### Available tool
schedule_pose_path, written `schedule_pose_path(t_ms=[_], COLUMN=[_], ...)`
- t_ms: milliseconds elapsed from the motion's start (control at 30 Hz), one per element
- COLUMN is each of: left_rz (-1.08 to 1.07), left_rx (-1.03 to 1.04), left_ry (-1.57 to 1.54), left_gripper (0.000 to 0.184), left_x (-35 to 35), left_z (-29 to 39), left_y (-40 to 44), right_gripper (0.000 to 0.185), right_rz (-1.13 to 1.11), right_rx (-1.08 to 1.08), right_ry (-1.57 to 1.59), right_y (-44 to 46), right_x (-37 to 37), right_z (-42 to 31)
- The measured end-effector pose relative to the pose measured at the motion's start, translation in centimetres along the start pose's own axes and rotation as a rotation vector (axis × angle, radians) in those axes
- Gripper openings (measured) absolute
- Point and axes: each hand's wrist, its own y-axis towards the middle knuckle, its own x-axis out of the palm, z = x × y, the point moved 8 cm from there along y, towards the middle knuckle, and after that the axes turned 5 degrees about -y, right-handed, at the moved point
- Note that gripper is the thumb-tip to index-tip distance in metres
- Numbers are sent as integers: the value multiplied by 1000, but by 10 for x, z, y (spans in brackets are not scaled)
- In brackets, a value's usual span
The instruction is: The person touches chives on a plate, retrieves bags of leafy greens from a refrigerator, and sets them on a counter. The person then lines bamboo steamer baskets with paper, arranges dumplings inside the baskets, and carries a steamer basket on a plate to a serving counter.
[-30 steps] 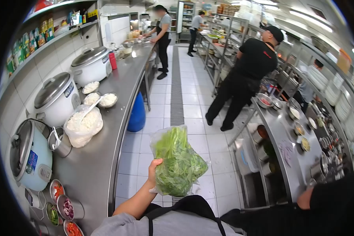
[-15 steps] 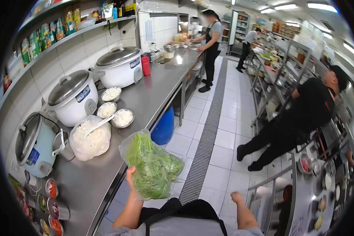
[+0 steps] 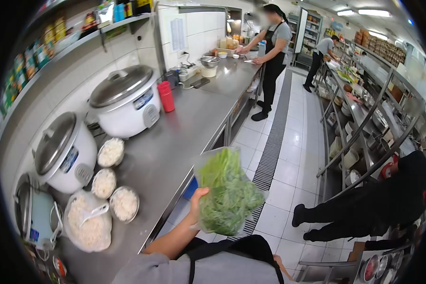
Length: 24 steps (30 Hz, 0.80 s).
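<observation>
A clear plastic bag of leafy greens (image 3: pixel 229 191) is held up in front of my body by my left hand (image 3: pixel 199 202). The thumb lies over the bag's near left edge; the other fingers are hidden behind it. Long stems and leaves show through the plastic. Of my right hand (image 3: pixel 281 266), only a sliver of skin shows beside the apron at the bottom, and its fingers are hidden.
Along the left steel counter (image 3: pixel 177 142) stand rice cookers (image 3: pixel 123 102), bowls of rice (image 3: pixel 124 204), a rice bag with a paddle (image 3: pixel 87 222) and a red bottle (image 3: pixel 166 97). Co-workers (image 3: pixel 274 47) stand farther ahead; another person in black (image 3: pixel 364 208) is close on the right.
My view has turned and moved forward along the aisle. The bag of greens, still in my left hand, appears farther right. My right hand has dropped mostly behind my body.
</observation>
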Motion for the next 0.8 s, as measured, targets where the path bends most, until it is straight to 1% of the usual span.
schedule_pose_path(t_ms=[33,100,133,200,267,333,433,467,500,533,567,600,633,667,700,733,800], left_rz=[-21,-1,24,61,47,79,87,87,91,81,69,97,101,114,126,124,93], left_rx=[-32,-56,-72,-101,-80,-45,45,82,75,97,120,155,150,162,172,163,117], left_ry=[29,47,6,-34,-42,-35,-6,-4,-2,-7,-8,18,25,40,56,62,48], left_gripper=[53,53,53,54,57,57,57,57,57,58,58,58,58,58,58,58,57], left_x=[4,6,5,0,-3,2,23,30,37,43,47,42,37,30,25,24,30], left_z=[-5,-15,-23,-33,-41,-41,-24,-20,-18,-11,-7,-3,-3,1,4,5,9], left_y=[31,92,122,182,240,286,354,371,390,408,431,454,480,507,533,560,619], right_gripper=[24,20,18,18,19,19,20,23,27,31,36,26,25,26,26,26,27], right_rz=[47,169,220,154,68,-28,-142,-86,-11,81,189,295,385,395,405,409,410], right_rx=[89,286,373,520,570,540,333,194,59,-63,-325,-541,-408,-422,-433,-428,-528], right_ry=[67,212,308,173,52,-95,-397,-519,-660,-803,-1013,-986,-579,-487,-394,-385,-177], right_y=[14,52,72,65,94,157,307,328,348,354,401,441,451,468,486,504,543], right_x=[-13,-22,-17,-49,-77,-107,-156,-191,-228,-268,-280,-295,-328,-346,-358,-360,-377], right_z=[28,125,183,158,137,115,91,12,-72,-179,-225,-275,-329,-385,-422,-446,-496])
